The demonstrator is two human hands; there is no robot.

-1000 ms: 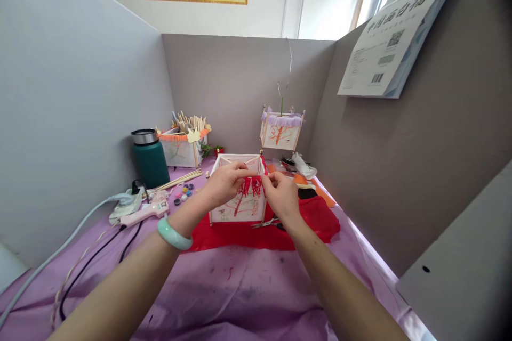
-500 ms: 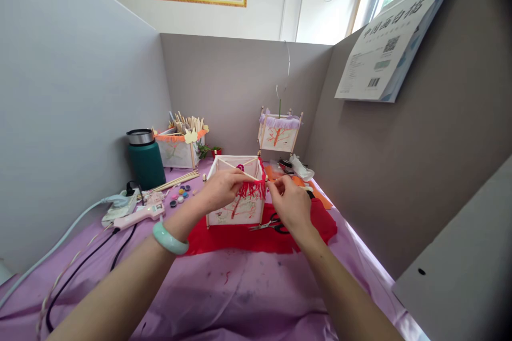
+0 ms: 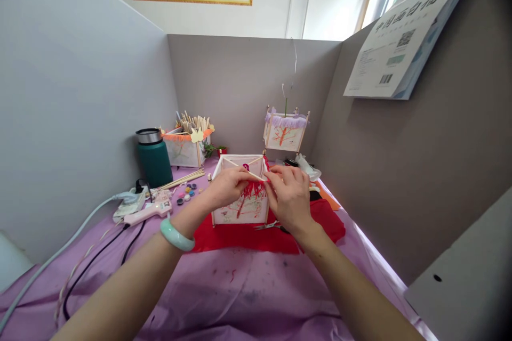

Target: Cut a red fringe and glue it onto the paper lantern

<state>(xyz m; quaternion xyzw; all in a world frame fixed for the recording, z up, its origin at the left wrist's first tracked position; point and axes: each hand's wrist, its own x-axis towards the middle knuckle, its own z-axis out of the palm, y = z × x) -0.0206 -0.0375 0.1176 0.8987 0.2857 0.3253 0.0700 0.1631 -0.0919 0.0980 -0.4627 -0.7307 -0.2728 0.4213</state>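
Note:
A box-shaped lantern (image 3: 228,216) with wooden-stick edges and white painted sides stands in front of me. Red fringe (image 3: 254,190) hangs along its top front edge and runs up the right edge. My left hand (image 3: 228,187), with a pale green bangle (image 3: 176,235) at the wrist, pinches the fringe against the front top edge. At the front right corner, the fingers of my right hand (image 3: 291,196) are closed on the fringe's end; their tips are partly hidden. Beneath lies red cloth (image 3: 244,243). Scissors (image 3: 267,226) rest on it, their handles mostly behind my right hand.
On the left stand a green bottle (image 3: 155,162), a stick-filled box (image 3: 182,152) and a pink glue gun (image 3: 148,213) with cables. Small paint pots (image 3: 187,194) sit nearby. A purple-fringed lantern (image 3: 285,134) hangs behind. Grey partitions (image 3: 240,85) enclose the purple-covered table (image 3: 256,287).
My right hand has moved in closer over the lantern's front right corner and now covers the scissors' handles. My left hand stays on the fringe. The whole view has shifted slightly.

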